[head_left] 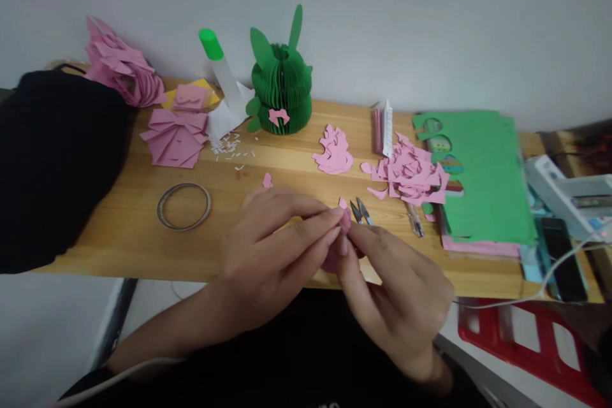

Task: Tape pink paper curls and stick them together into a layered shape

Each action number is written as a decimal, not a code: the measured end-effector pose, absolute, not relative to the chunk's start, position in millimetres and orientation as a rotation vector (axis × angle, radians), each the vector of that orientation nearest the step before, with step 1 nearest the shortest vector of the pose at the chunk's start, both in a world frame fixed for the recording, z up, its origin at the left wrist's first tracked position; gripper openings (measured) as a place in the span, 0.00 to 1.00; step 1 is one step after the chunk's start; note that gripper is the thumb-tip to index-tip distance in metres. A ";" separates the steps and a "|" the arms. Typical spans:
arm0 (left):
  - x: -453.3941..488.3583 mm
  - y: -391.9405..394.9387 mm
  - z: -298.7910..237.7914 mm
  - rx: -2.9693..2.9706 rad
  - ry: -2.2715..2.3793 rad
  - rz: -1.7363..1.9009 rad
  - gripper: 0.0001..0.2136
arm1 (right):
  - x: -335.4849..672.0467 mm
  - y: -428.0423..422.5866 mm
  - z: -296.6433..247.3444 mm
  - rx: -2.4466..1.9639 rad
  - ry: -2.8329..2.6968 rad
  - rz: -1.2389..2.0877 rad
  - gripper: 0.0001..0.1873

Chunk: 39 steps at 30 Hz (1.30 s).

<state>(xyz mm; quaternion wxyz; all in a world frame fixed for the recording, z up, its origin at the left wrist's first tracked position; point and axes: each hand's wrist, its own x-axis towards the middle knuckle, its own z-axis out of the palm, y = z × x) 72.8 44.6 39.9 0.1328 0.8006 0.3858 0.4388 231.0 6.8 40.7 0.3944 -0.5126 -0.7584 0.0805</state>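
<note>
Near the table's front edge, my left hand point(280, 245) and my right hand point(394, 287) meet, both closed on a small pink paper piece point(346, 220). My fingers hide much of it. Just behind them lie small thread snips point(362, 210) with the blades apart, their handles covered by my right hand. A little pink paper cutout point(268, 180) rests beyond my left hand. Farther back stands a green honeycomb-paper figure point(282, 89) with two ear shapes and a pink paper bow point(279, 116) on its front. Pink cut shapes point(333, 152) lie to its right.
Pink paper scraps point(408, 169) and a craft knife point(415, 222) lie beside green sheets point(488, 178). A white tube point(387, 127), a green-capped bottle point(229, 83), a metal ring point(161, 210), folded pink paper point(176, 140) and a phone point(563, 258) are around. A black cloth item point(62, 166) covers the left end.
</note>
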 end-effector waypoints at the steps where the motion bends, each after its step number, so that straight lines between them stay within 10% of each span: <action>1: 73.4 44.6 40.0 2.323 1.115 1.284 0.07 | 231.3 6.9 40.5 -1.292 -1.925 0.195 0.10; 39: 73.3 42.4 42.8 2.573 1.132 1.218 0.05 | 236.9 1.9 36.1 -1.300 -1.885 0.171 0.13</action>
